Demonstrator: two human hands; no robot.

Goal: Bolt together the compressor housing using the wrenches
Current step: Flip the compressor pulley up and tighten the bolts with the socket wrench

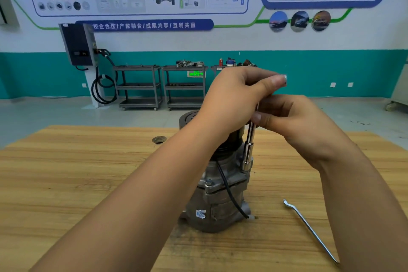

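A grey metal compressor housing (218, 205) stands upright on the wooden table (88, 183), a black cable running down its side. A chrome socket wrench (248, 152) stands nearly vertical with its socket set on a bolt at the housing's upper right flange. My left hand (234, 97) grips the top of the wrench's shaft from above. My right hand (293, 121) pinches the shaft just below it. A second bolt head (208, 182) shows on the flange's front left. My left forearm hides much of the pulley end.
A flat chrome wrench (311, 231) lies on the table to the right of the housing, pointing toward the near edge. A small round hole (159, 139) is in the tabletop at the back left. Grey trolleys (161, 86) stand far off by the wall.
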